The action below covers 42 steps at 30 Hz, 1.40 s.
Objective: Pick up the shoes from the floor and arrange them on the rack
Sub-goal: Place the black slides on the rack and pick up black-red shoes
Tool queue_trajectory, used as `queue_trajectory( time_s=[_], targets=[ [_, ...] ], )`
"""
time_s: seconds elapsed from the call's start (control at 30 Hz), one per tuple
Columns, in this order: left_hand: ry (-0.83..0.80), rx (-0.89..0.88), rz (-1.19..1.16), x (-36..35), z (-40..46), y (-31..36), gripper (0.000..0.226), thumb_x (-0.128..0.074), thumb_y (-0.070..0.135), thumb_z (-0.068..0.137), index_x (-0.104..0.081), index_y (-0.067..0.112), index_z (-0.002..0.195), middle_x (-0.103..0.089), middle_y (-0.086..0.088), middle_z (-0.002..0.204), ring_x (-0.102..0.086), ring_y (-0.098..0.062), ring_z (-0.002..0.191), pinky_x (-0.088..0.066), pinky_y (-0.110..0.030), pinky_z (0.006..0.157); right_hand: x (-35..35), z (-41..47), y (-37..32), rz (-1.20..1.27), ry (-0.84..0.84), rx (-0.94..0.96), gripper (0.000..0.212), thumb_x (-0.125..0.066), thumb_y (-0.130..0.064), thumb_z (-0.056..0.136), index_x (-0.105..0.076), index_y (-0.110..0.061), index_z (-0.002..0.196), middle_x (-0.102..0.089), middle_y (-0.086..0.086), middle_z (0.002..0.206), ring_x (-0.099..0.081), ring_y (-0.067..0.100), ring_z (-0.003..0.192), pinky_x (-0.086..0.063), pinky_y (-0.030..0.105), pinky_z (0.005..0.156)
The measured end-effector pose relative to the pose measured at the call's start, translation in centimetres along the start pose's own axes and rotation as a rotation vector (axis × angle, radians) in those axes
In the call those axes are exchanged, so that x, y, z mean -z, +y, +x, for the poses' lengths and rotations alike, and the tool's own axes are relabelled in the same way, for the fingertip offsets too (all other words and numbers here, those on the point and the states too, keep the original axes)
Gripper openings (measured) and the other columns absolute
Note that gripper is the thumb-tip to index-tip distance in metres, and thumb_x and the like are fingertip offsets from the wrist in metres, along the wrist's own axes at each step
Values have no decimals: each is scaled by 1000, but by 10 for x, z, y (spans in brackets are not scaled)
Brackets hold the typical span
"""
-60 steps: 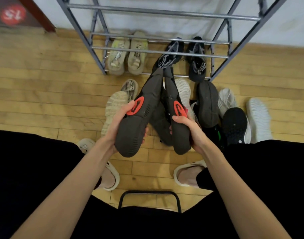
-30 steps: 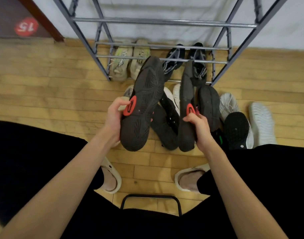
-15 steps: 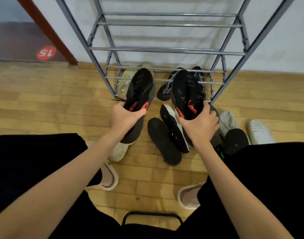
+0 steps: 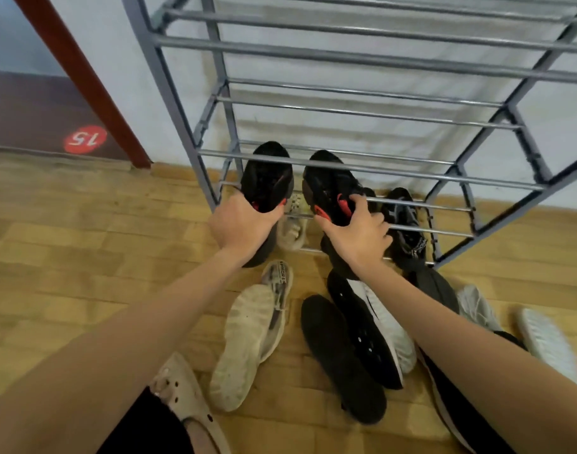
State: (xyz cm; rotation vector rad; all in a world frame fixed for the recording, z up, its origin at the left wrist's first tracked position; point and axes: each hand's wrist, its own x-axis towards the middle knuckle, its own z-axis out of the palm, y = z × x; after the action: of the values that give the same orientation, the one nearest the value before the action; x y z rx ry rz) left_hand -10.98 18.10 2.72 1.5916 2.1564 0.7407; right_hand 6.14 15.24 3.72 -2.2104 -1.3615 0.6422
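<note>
Grey tubular metal shoe rack stands against a white wall on wooden plank floor. Left hand and right hand each grip one black red-accented sneaker, left and right, toes over a lower rail.

Home entryway: metal shoe rack, wooden floor, doorframe.

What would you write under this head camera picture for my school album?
Left hand and right hand push two black shoes toe-first into the grey rack.
</note>
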Motion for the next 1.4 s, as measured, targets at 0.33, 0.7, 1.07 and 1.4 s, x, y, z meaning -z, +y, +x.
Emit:
queue_trajectory(
  time_s=[0.33, 0.7, 1.07, 1.4],
  targets=[
    [93, -13, 87, -42, 94, -6, 57, -64, 70, 69, -66, 15, 84, -70, -2, 82, -68, -28, 86, -56, -43, 78, -63, 77, -58, 98, 65, -107, 78, -66, -62, 75, -39, -17, 134, -36, 24, 141, -29, 44, 133, -23, 55, 109],
    [145, -206, 19, -53, 74, -54, 39, -32, 30, 100, -63, 9, 110, -61, -11, 118, -55, -29, 110, -41, -38, 93, -85, 85, -56, 104, -77, -61, 43, -55, -32, 91, -45, -10, 126, -36, 19, 140, -30, 38, 132, -26, 45, 109],
    [92, 122, -193, -63, -47, -79, 35, -48, 14, 95, -47, 3, 127, -53, -13, 121, -50, -26, 111, -37, -26, 88, -67, -12, 59, 132, -80, 340, 35, -56, -15, 91, -48, -6, 124, -51, 11, 120, -52, 22, 107, -47, 34, 91],
    [-438, 559, 82, -89, -123, -141, 97, -83, 37, 68, -29, 2, 140, -42, -18, 138, -42, -35, 128, -41, -42, 105, -83, -88, 157, -220, -528, 210, 47, -57, -16, 91, -41, -8, 134, -42, 13, 130, -51, 27, 112, -46, 34, 94]
  ],
)
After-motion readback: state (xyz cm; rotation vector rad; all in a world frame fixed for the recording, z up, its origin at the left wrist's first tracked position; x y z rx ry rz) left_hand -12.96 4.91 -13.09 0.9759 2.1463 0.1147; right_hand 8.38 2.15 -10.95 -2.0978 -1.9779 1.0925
